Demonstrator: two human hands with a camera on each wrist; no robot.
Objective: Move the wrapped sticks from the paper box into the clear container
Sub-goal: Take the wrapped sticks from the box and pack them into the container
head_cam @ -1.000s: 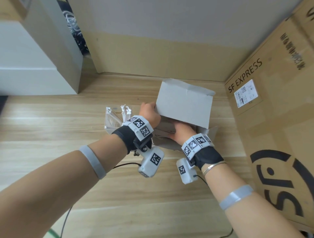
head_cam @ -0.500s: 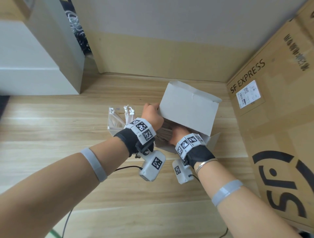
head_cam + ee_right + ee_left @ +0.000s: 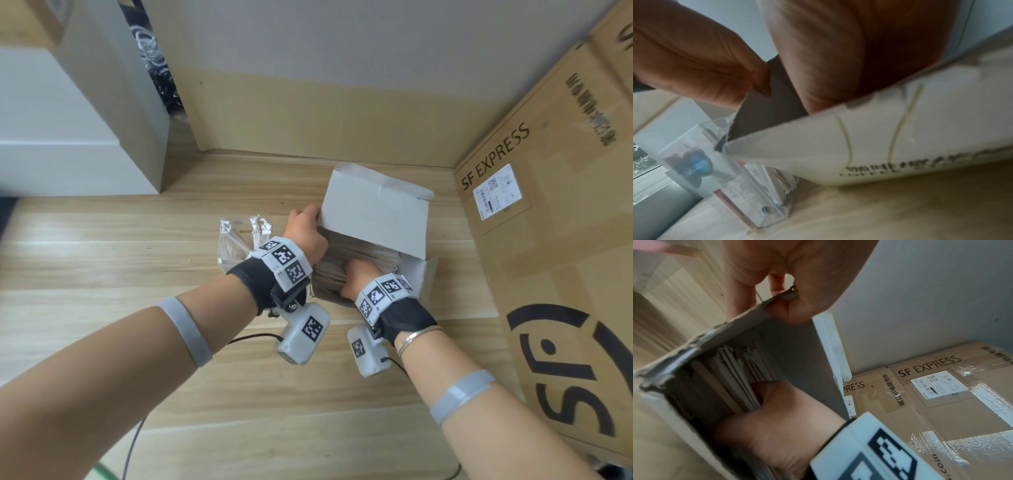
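L hand (image 3: 306, 236) pinches the paper box (image 3: 373, 219) at the lid's near-left corner; left wrist view shows thumb and fingers clamped on the torn card edge, holding the flap up and the box steady. R hand (image 3: 356, 277) is down inside the box mouth among the wrapped sticks (image 3: 363, 255). Its fingers are buried in the stack, so can't tell whether that grip has closed on anything yet.

Sticks are all in the box, packed tight, lying lengthwise, paper-wrapped. Clear container (image 3: 236, 245) stands on the tabletop (image 3: 137, 260) just left of the box, partly behind L wrist; right wrist view shows it upright, touching or nearly touching the box corner. Whether any task sticks are in it can't be told.

Step in hand, as I read it: get a bundle out w/ R hand.

- Keep L grip firm; box is light and would likely lift w/ the bundle.
- Take a modest bunch, fingers under, thumb over, near the middle so ends don't fan.
- Draw out along the sticks' length, not up against the flap.
- Container looks narrow and light: feed ends-first, gently, or it may tip.

SF Express carton (image 3: 548, 240) close on the right, limits elbow room.
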